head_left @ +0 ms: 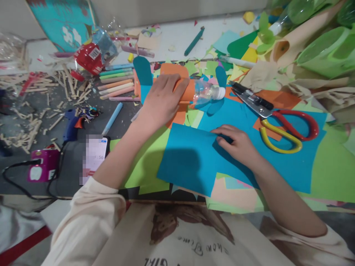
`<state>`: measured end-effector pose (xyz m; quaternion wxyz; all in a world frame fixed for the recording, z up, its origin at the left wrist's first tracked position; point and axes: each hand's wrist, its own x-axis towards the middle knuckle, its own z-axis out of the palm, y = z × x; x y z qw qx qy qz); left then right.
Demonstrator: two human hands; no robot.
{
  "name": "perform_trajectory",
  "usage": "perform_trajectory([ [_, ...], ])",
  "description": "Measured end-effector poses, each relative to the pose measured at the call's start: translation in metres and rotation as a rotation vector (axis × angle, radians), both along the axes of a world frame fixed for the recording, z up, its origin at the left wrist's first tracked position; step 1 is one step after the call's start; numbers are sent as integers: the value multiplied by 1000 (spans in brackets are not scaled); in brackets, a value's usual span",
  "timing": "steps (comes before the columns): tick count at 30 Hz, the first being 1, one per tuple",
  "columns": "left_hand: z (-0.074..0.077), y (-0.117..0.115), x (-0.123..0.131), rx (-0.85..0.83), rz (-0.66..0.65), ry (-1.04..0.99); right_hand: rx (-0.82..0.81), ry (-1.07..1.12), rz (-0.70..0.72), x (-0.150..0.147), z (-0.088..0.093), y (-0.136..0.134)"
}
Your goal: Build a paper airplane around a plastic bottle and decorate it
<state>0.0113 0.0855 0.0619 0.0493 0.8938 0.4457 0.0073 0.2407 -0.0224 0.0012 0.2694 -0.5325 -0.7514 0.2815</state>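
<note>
My left hand (163, 96) is wrapped over a plastic bottle (206, 94) lying on its side, its white cap pointing right. Orange paper covers the bottle's body, and teal paper ovals (143, 70) stick out around it. Below it, a blue paper sheet (180, 159) lies over green paper. The thumb and fingers of my right hand (235, 142) are bent together at that sheet's upper right corner; the exact grip is partly hidden. To the right, scissors (285, 129) with red and yellow handles rest on a larger blue sheet (296, 166), beside a black utility knife (252, 95).
At left are a blue glue gun (71, 123), a purple power block (44, 164) with cables, a phone (95, 157) and scattered wooden sticks (30, 125). Markers (118, 83) lie behind my left arm. Paper scraps and a green cup (327, 51) crowd the back right.
</note>
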Motion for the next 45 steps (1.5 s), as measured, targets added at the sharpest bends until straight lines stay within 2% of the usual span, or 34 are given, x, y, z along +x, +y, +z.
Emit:
perform_trajectory([
  [3,-4,9,10,50,27,77,-22,5,-4,0,1,0],
  [7,-12,12,12,76,23,67,-47,19,-23,0,0,0],
  [11,2,-4,2,97,-36,-14,-32,18,-1,1,0,0],
  [13,10,-17,-5,116,-66,-64,-25,14,15,1,0,0],
  [15,13,-33,-12,135,-98,-110,-15,13,25,1,1,0],
  [17,6,-50,-20,121,-131,-143,-1,17,32,0,1,0],
  [19,-7,-68,-26,136,-175,-205,14,16,42,-1,1,2],
  [21,-23,-84,-29,77,-217,-214,36,0,52,-3,1,3],
  [24,-44,-105,-27,5,-364,-251,81,-40,72,-8,1,6],
  [27,-55,-119,-20,-45,-437,-242,138,-101,101,-13,2,9],
  [34,-61,-122,-20,-88,-474,-169,200,-338,177,-35,10,11],
  [39,-63,-121,-23,-85,-468,-170,292,-369,194,-53,10,5],
  [45,-63,-121,-22,-117,-455,-173,324,-338,127,-52,3,-8],
])
